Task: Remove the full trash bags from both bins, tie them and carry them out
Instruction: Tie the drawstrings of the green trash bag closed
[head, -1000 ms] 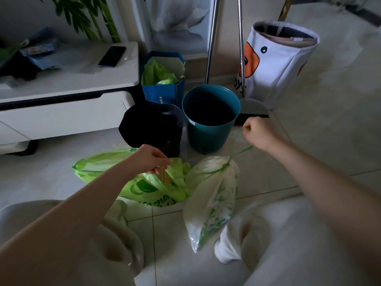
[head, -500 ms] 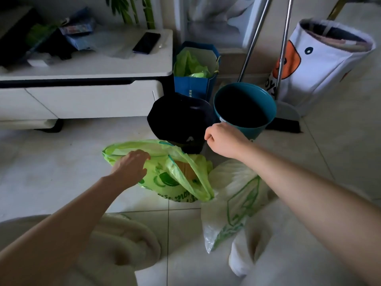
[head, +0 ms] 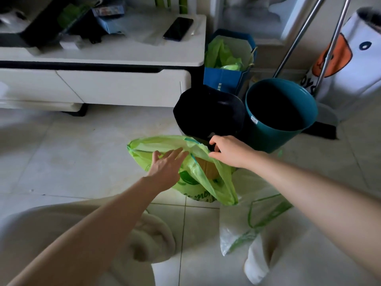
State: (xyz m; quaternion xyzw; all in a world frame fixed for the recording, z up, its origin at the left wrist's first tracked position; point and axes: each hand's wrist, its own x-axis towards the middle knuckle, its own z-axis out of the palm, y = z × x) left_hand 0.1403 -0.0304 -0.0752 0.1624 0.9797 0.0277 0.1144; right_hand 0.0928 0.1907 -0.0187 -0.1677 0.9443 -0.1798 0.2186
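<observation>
A green trash bag (head: 198, 182) lies on the floor in front of a black bin (head: 208, 114), its mouth open and something brown inside. My left hand (head: 167, 166) rests flat with spread fingers on the bag's near rim. My right hand (head: 228, 150) pinches the bag's rim on the bin side. A whitish translucent trash bag (head: 243, 221) with green print lies to the right, under my right forearm. A teal bin (head: 278, 114) stands empty beside the black one.
A white low cabinet (head: 103, 79) with a phone (head: 178, 28) on top stands at the left. A blue paper bag (head: 226, 65) with green plastic sits behind the bins. Broom handles (head: 309, 38) and a white duck-print bag (head: 354, 58) stand at the right.
My right hand let go of the whitish bag's drawstring and came left to the green bag's rim. My left hand opened and slid along the green bag. The view shifted left.
</observation>
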